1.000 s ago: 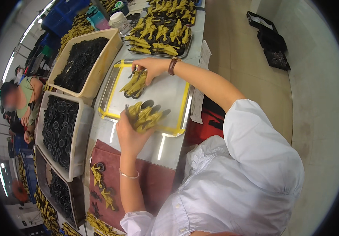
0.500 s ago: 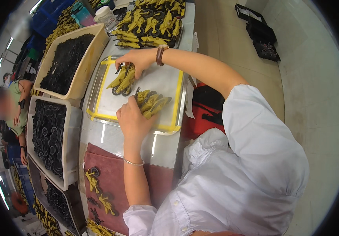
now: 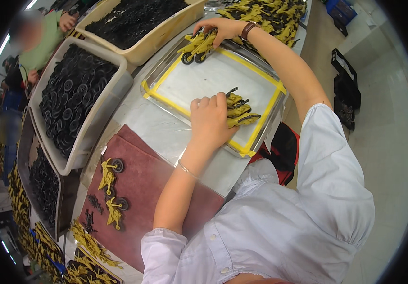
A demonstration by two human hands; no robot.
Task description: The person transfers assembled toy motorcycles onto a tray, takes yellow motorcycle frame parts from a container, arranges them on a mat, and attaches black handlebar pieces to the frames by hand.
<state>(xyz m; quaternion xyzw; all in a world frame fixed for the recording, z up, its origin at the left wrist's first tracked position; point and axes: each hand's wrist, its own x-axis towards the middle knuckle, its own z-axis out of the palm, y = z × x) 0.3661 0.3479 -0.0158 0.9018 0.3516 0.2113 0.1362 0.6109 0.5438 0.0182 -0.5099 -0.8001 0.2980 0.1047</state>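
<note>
Surface: metal tray [image 3: 163, 71] taped yellow, on grey bench; maroon mat [image 3: 142, 189] nearby | Bins: cream tub [image 3: 161, 42] and white tub [image 3: 95, 128] of black wheels | Left hand [image 3: 211, 120] closed on yellow toy bikes [image 3: 239, 111] in tray | Right hand [image 3: 218, 29] gripping another bunch [image 3: 197, 45] at tray's far edge

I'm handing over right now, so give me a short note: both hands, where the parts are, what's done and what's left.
Left hand: pressed on a bunch of yellow toy pieces in the metal tray.
Right hand: gripping a second yellow bunch with wheels at the tray's far edge.
Done: two wheeled yellow pieces lie on the maroon cloth.
Left: black wheels fill the white bin.
</note>
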